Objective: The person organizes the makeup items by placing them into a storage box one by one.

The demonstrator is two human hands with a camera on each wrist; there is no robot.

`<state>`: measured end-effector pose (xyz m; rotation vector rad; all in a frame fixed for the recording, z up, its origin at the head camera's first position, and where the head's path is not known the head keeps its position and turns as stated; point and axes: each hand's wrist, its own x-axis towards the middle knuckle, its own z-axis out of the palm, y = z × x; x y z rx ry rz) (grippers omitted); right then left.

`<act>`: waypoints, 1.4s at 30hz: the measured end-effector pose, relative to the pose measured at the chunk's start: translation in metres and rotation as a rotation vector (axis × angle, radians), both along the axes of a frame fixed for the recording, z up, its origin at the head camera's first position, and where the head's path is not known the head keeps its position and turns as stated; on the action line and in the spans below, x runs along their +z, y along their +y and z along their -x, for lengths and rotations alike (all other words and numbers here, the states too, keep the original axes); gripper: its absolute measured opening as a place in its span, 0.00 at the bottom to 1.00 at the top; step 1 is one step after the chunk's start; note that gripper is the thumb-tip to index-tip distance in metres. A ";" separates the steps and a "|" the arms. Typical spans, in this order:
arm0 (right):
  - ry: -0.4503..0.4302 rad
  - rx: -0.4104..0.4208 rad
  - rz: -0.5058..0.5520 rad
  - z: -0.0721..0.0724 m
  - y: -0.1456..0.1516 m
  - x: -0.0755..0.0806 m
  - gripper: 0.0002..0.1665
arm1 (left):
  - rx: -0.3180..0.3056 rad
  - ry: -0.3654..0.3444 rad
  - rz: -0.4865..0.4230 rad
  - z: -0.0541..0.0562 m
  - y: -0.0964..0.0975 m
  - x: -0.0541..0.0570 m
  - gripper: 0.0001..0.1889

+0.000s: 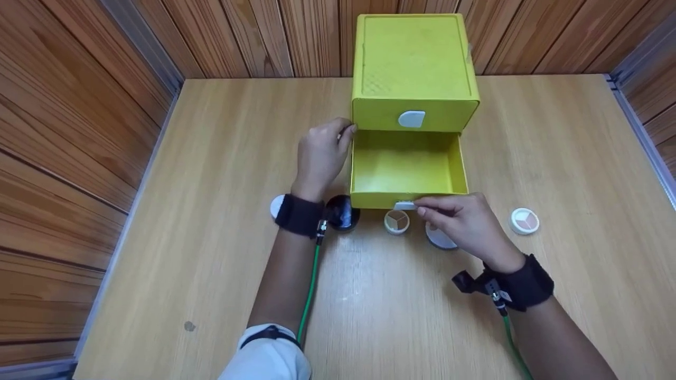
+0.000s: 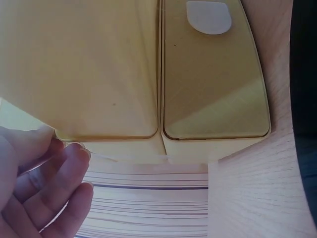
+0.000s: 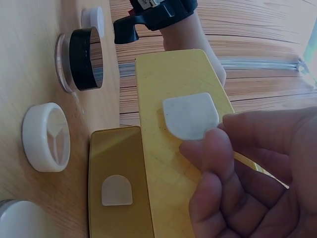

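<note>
A yellow-green drawer cabinet (image 1: 412, 58) stands at the back of the table, its top drawer closed with a white tab handle (image 1: 412, 119). The drawer below (image 1: 404, 163) is pulled out, and nothing lies on its visible floor. My right hand (image 1: 465, 221) pinches the white handle (image 3: 190, 116) of that drawer between thumb and fingers. At the cabinet's left front edge my left hand (image 1: 322, 155) grips with thumb and fingertips. Under the pulled-out drawer, a closed bottom drawer (image 3: 119, 193) shows in the right wrist view.
Before the cabinet lie a black round container (image 1: 343, 214), a white round case with a three-part inside (image 1: 396, 222) and a round item (image 1: 441, 237) partly under my right hand. A similar three-part case (image 1: 524, 221) lies further right. A white disc (image 1: 276, 206) shows by my left wrist.
</note>
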<state>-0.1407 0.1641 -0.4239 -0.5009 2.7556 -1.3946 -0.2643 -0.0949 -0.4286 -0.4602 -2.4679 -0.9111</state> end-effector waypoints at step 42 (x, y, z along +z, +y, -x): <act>0.411 -0.124 -0.293 -0.033 0.109 -0.033 0.17 | -0.017 -0.053 -0.037 0.009 -0.003 -0.012 0.18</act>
